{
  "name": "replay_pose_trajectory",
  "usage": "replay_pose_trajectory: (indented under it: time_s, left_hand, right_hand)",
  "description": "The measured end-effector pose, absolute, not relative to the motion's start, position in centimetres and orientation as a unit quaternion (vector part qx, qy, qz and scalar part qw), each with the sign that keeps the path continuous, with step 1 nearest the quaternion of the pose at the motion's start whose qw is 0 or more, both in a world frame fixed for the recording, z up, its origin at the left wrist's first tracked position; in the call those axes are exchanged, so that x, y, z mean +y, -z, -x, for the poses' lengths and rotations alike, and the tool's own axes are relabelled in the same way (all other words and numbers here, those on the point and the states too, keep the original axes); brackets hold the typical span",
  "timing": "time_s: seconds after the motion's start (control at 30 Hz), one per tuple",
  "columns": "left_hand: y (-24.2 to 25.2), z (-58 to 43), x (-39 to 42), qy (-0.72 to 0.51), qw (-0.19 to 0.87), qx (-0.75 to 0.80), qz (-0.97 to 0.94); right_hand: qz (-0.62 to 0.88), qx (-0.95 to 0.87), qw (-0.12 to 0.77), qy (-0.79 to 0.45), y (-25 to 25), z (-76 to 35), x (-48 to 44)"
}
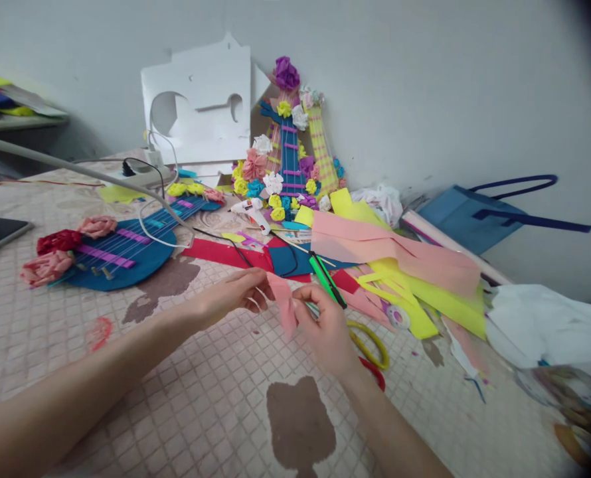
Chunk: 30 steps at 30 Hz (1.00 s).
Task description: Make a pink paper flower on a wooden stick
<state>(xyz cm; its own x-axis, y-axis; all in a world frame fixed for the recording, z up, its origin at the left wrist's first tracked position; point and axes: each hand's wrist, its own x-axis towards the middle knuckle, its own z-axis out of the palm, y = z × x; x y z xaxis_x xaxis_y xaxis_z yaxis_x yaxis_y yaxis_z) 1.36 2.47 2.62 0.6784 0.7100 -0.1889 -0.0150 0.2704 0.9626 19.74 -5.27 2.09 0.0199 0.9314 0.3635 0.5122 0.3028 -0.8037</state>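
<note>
A small pink strip, crepe paper by its look, (284, 309) hangs between my two hands above the table. My left hand (246, 292) pinches its upper left end, the fingertips partly hidden. On the other side my right hand (320, 325) grips the strip's right edge between thumb and fingers. Just beyond the right hand lies a green utility knife (328, 280). Scissors with yellow and red handles (375, 348) rest partly under the right wrist. Red sheets (220, 255) and a blue piece (288, 257) lie behind the strip.
A blue guitar-shaped craft with paper roses (121, 265) lies at left. Behind stand flower-covered guitar crafts (290, 159) and a white glue gun (253, 212). Pink sheets (395, 249) and yellow sheets (425, 312) are piled at right, near a blue bag (469, 216). A white cable (101, 176) crosses the left.
</note>
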Motion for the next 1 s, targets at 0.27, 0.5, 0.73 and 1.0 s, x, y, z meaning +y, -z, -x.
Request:
replay_pose_trajectory:
  time_s: [0.27, 0.5, 0.73, 1.0]
  left_hand:
    - [-2.8, -2.5, 0.8, -0.279, 0.649, 0.363, -0.608]
    - [-2.6, -2.6, 0.7, -0.279, 0.648, 0.371, -0.604]
    - [-2.1, -2.8, 0.6, -0.282, 0.652, 0.383, -0.59]
    - [-1.6, -2.6, 0.9, -0.271, 0.65, 0.344, -0.621]
  right_hand:
    - [0.501, -0.587, 0.437, -0.462, -1.8, -19.7, -5.1]
    - [0.511, -0.574, 0.436, -0.468, -1.3, -19.2, -5.0]
    - [0.54, -0.592, 0.414, -0.432, -0.9, -18.9, -5.1]
    - [0.53, -0.561, 0.428, -0.47, -0.4, -18.5, -5.1]
